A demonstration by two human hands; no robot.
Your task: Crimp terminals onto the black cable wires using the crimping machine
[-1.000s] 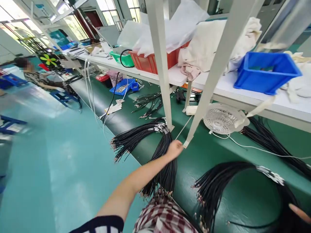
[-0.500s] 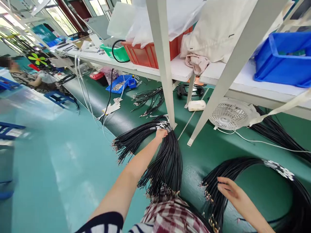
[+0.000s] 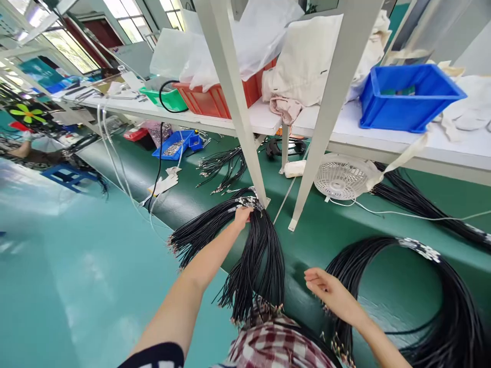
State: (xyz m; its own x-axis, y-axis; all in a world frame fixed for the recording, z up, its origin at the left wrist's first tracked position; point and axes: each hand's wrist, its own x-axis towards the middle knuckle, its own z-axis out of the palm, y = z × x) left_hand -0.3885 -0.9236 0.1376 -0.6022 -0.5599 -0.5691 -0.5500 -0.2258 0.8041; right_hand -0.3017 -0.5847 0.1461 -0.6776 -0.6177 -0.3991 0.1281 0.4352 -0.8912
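My left hand is closed at the bound white-tagged end of a bundle of black cables, beside the foot of a shelf post; its fingertips are partly hidden. The cables fan out toward me and to the left, their stripped coppery ends lying near the checked cloth on my lap. My right hand hovers over the green surface with its fingers loosely bent and apart, nothing visible in it. Just behind it curves a second bundle of black cables with white tags.
White posts hold a shelf with a red bin, a green bin and a blue bin. Below are a white fan, more black cables, a glove and a blue tray. A person sits far left.
My right hand has moved left, away from the curved bundle toward the middle. My left hand stays at the tagged end of its bundle. The view has turned slightly right.
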